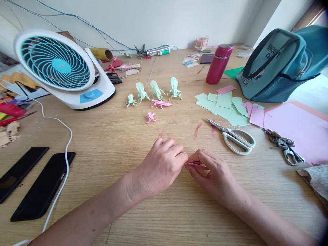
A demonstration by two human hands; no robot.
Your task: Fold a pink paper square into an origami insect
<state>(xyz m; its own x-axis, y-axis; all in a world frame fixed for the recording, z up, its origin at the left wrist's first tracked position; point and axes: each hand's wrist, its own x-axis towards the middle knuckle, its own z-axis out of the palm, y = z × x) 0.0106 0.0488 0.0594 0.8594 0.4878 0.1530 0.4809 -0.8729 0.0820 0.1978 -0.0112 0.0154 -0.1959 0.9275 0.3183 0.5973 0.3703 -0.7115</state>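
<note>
Low over the table's middle, a small piece of pink folded paper (pixel 199 165) is pinched between the thumb and fingers of my right hand (pixel 214 176). My left hand (pixel 166 162) is closed at the paper's left end, its fingertips meeting those of my right hand; what it grips there is mostly hidden. Beyond my hands stand several light-green origami figures (pixel 156 90) with thin legs. In front of them are a long pink origami figure (pixel 161 104) and a smaller pink one (pixel 151 118).
Scissors (pixel 234 136) lie right of my hands, with green paper pieces (pixel 222 104), a pink sheet (pixel 299 130) and keys (pixel 283 143) nearby. A red flask (pixel 219 65) and teal backpack (pixel 274 68) stand behind. Leftward are a fan (pixel 102 82), white cable (pixel 69 136) and black slabs (pixel 43 188).
</note>
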